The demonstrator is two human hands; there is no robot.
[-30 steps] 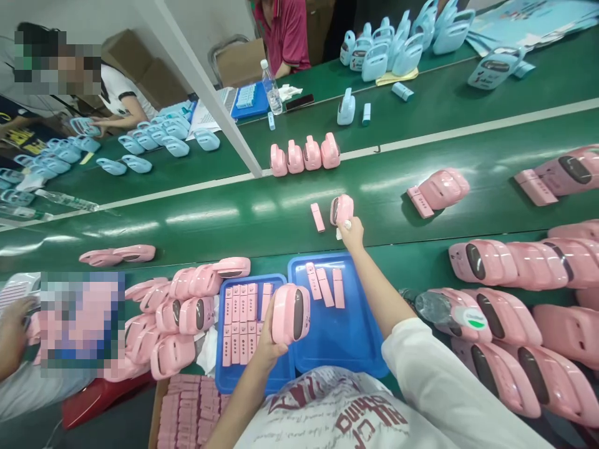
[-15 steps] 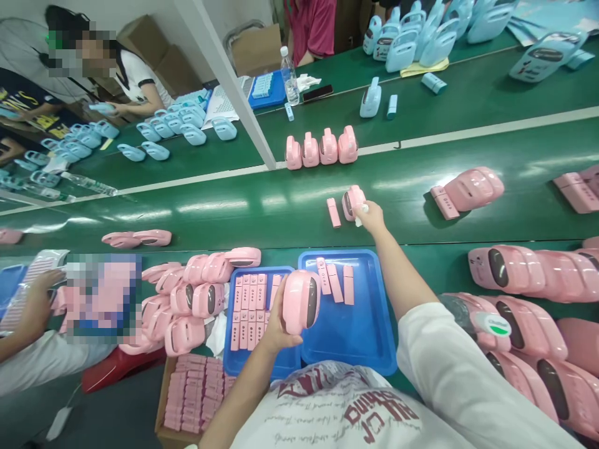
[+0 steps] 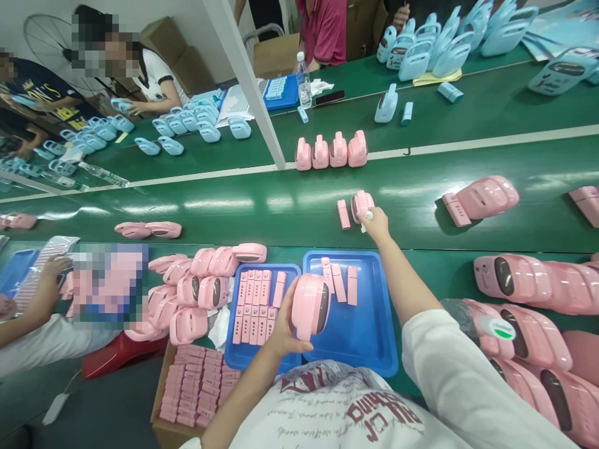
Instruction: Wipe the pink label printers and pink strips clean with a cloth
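My left hand (image 3: 283, 333) is wrapped around a pink plastic device (image 3: 309, 305) with a dark oval window, raised over the two blue trays. Out on the green belt, my right hand (image 3: 375, 222) is closed at the near side of another pink device (image 3: 362, 204). A bit of white material shows by the right fingertips; its kind is unclear. Just left of that device lies a slim pink box-shaped piece (image 3: 343, 214). Several similar pieces fill part of the left blue tray (image 3: 234, 358), and 3 lie in the right blue tray (image 3: 369, 349).
Pink devices are heaped at the left (image 3: 189, 324) and right (image 3: 519, 274). A carton (image 3: 161, 399) of pink pieces stands below. Several pink devices (image 3: 330, 151) line the belt's far rail. A slanted post (image 3: 248, 81) rises there. Co-workers and blue devices (image 3: 416, 59) are beyond; a co-worker's arm (image 3: 32, 318) is at left.
The camera view has shifted slightly, so most things sit further right in the picture. Both hands keep their places at the same two pink devices.
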